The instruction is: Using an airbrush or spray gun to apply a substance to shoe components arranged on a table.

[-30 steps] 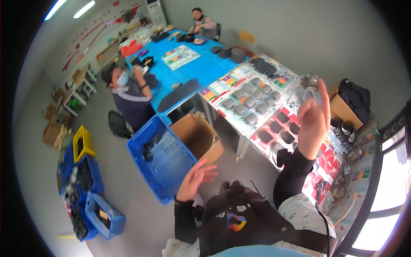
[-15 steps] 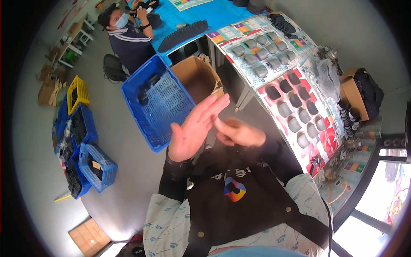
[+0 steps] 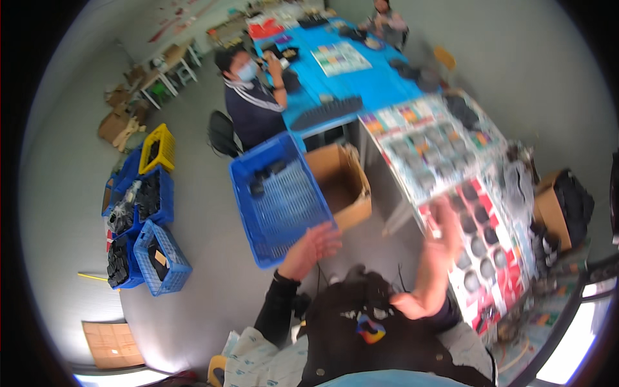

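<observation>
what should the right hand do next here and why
Probably lower the right hand onto the table beside it: it is raised and blurred, with something small and pale at the fingers, while the left hand hangs open and empty over the blue crate.

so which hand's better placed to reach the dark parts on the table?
Right, probably. The right hand is raised at the table edge, next to the rows of dark parts. The left hand hangs open over the blue crate, farther from the table. Motion blur hides the right hand's grip.
</observation>
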### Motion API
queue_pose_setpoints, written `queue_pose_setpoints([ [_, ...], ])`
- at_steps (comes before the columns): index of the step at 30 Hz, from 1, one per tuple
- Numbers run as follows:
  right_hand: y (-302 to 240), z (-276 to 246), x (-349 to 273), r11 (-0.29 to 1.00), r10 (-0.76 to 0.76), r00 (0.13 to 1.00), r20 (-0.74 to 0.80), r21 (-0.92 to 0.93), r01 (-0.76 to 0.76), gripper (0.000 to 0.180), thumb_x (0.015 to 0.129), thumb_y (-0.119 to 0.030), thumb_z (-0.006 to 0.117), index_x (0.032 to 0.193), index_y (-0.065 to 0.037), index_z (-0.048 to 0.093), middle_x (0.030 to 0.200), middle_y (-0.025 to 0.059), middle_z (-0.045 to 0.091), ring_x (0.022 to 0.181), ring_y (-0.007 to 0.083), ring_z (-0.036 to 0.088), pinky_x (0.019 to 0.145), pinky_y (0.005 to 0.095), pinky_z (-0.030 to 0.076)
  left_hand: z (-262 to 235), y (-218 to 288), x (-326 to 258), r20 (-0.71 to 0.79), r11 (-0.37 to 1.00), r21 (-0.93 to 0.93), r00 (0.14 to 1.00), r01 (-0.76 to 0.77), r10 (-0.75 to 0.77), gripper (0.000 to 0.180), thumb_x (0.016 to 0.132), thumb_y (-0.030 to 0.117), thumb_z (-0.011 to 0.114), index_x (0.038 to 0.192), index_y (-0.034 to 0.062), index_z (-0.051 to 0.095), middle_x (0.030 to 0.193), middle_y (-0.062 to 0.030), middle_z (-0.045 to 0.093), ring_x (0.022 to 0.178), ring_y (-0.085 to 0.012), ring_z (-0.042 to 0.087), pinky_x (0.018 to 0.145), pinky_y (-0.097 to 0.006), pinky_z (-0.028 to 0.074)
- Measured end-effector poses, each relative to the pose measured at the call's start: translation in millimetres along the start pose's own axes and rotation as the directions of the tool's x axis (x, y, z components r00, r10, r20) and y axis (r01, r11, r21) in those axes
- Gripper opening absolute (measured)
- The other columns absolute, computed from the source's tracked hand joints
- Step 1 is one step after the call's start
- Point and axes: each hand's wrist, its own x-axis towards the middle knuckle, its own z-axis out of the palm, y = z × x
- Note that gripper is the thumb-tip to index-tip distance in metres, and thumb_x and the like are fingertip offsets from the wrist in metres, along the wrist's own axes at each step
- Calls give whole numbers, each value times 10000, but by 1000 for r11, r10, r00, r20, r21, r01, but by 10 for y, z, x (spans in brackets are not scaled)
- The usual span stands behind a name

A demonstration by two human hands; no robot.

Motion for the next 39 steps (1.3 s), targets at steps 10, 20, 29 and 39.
queue_pose_setpoints([
  [10, -225, -307, 246, 334, -299, 948, -109, 919, 211, 773, 884, -410, 714, 1448, -9, 369, 1489, 242, 339, 1378, 422, 323, 1082, 608, 299, -229, -189, -149, -64, 998, 58, 998, 8, -4, 486, 1092, 326, 434, 1448, -5, 455, 1365, -185, 597, 1213, -279, 610, 1058, -410, 461],
  [20, 82, 342, 194, 923, -383, 916, 123, 93, 373, 435, 902, -203, 689, 1305, -54, 617, 1327, 162, 634, 1314, 340, 539, 1035, 529, 470, 402, 198, -117, -45, 685, -725, 998, -69, 53, 582, 1057, 401, 422, 1452, -25, 419, 1488, -222, 470, 1367, -339, 471, 1144, -465, 381],
  [29, 346, 580, -176, 876, 4, 413, 911, 196, -440, 636, 965, -160, 634, 1546, -96, 381, 766, 122, 686, 732, 245, 700, 676, 370, 536, -203, -127, -203, -251, 959, 282, 967, 35, 39, 422, 1039, 253, 561, 1397, 33, 521, 1306, -143, 653, 1179, -260, 635, 1025, -374, 477],
  [39, 1155, 295, -716, 646, 559, 810, 175, -704, -294, 919, 858, -250, 748, 1531, 74, 213, 896, 201, 702, 801, 335, 703, 738, 395, 561, -823, -791, -210, -305, 275, 915, 952, 297, -11, 557, 954, 403, 651, 1320, -12, 585, 1175, -222, 698, 1038, -339, 700, 897, -415, 544],
])
